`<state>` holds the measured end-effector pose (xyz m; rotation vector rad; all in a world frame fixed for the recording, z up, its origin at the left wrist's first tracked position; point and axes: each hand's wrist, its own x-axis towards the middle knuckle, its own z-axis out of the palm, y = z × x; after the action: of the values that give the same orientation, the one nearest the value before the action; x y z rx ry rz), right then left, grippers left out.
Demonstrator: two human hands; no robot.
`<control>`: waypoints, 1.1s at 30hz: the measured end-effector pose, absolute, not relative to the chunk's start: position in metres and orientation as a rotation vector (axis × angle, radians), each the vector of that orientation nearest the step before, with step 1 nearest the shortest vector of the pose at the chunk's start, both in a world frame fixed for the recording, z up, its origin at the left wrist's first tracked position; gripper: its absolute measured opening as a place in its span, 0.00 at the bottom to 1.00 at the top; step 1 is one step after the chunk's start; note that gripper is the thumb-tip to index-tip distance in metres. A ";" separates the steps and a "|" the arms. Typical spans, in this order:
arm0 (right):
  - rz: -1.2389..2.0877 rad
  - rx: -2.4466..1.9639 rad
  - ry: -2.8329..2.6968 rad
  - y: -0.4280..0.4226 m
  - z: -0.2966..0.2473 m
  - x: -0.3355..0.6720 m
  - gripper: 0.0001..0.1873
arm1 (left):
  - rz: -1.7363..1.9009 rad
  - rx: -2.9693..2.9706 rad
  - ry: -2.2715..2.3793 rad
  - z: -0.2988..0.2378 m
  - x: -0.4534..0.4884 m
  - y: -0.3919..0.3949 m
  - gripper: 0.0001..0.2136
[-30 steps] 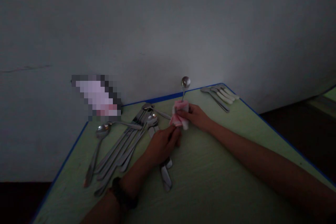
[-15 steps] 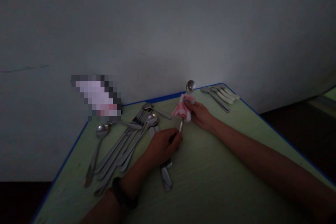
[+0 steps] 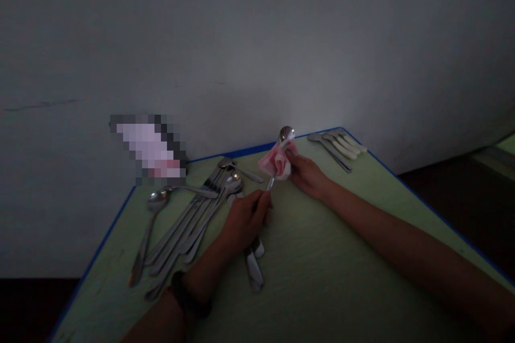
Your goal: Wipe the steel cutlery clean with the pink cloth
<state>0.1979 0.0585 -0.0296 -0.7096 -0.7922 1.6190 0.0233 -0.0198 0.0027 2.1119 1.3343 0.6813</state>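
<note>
My left hand point(image 3: 250, 213) is closed around the lower handle of a metal spoon point(image 3: 286, 134), which tilts up and away with its bowl at the top. My right hand point(image 3: 308, 174) pinches a pink and white cloth point(image 3: 277, 164) that wraps the middle of the spoon's handle. Parts of the handle show below the cloth, and the bowl sticks out above it. Under and beside my left forearm lie several metal knives and spoons, one spoon point(image 3: 157, 201) at the left and knife ends point(image 3: 254, 273) below my left hand.
The green table point(image 3: 341, 278) has a blue edge and meets a grey wall point(image 3: 257, 37). On the far right lie more spoons point(image 3: 336, 155) and pieces with white handles point(image 3: 346, 147). A blurred-out object point(image 3: 147, 144) leans against the wall at left.
My left hand has drawn the spoon slightly down and left, so its bowl now sits closer to the cloth. The cloth and right hand have shifted a little left.
</note>
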 end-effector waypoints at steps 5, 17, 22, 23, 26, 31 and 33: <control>1.513 -0.708 -0.635 0.068 -0.032 0.201 0.09 | 0.543 2.183 1.339 -0.001 0.025 -0.019 0.17; 1.558 -0.729 -0.780 0.057 -0.024 0.198 0.15 | 0.353 2.472 1.264 -0.004 0.025 -0.017 0.18; 1.566 -0.723 -0.978 0.050 -0.024 0.196 0.17 | 0.372 2.438 1.257 -0.004 0.024 -0.018 0.19; 1.538 -0.736 -1.064 0.050 -0.025 0.196 0.18 | 0.376 2.429 1.261 -0.005 0.024 -0.018 0.19; 1.438 -0.810 -1.248 0.049 -0.026 0.195 0.18 | 0.389 2.402 1.289 -0.007 0.024 -0.018 0.18; 1.315 -0.794 -1.200 0.050 -0.032 0.193 0.18 | 0.355 2.414 1.318 -0.007 0.025 -0.017 0.19; 1.177 -0.832 -1.165 0.051 -0.034 0.192 0.19 | 0.312 2.445 1.328 -0.006 0.025 -0.016 0.19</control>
<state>0.1921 0.0510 -0.0344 -0.8322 -1.1654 1.1772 0.0254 -0.0162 -0.0062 2.4447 1.3284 0.3120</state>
